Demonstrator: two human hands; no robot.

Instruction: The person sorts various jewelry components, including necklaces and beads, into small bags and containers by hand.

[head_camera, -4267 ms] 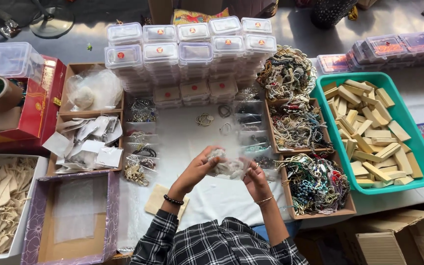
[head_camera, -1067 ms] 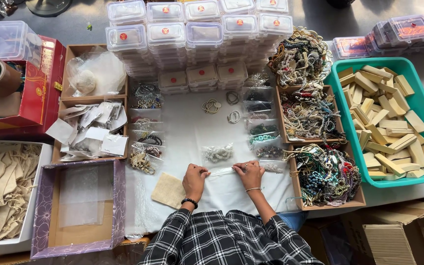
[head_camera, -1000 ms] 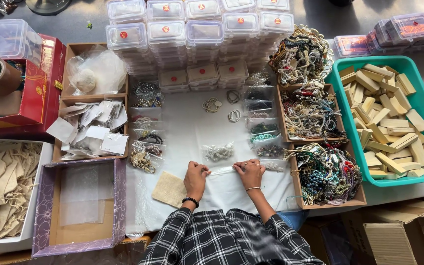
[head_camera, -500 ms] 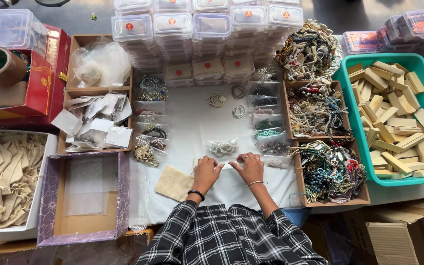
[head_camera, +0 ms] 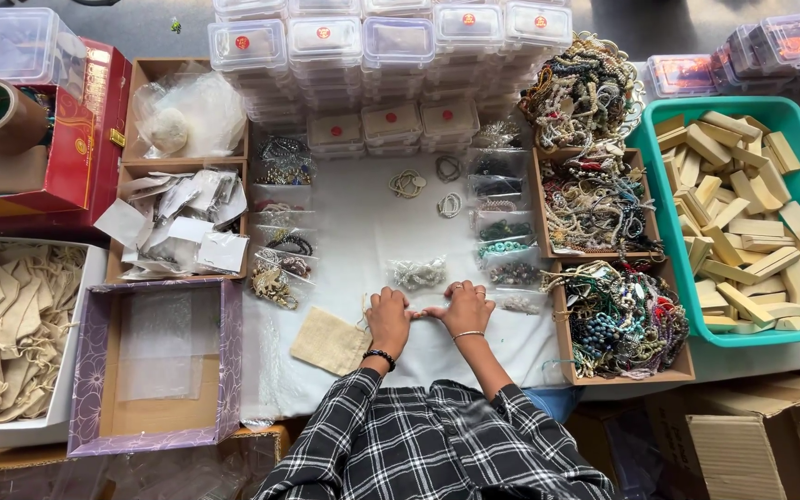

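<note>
We press curled fingers of left hand (head_camera: 388,319) and right hand (head_camera: 466,308) onto a clear bag (head_camera: 427,308) on the white-clothed worktop (head_camera: 363,222), just below the bagged beads (head_camera: 416,272).

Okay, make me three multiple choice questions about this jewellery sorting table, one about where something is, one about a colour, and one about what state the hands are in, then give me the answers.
1. Where does the small beige cloth pouch lie?
A. inside the tub of wooden blocks
B. on the white cloth just outside the left hand
C. on top of the stacked clear boxes

2. What colour is the tub that holds the wooden blocks?
A. teal green
B. red
C. purple

3. How are the left hand and the right hand placed?
A. raised high over the table
B. one reaching into the bead tray
C. both down on the white cloth, side by side and close together

Answers: 1 B, the pouch sits flat beside the left wrist; 2 A, its rim shows teal green around the blocks; 3 C, both hands rest low at the near middle of the cloth.
</note>
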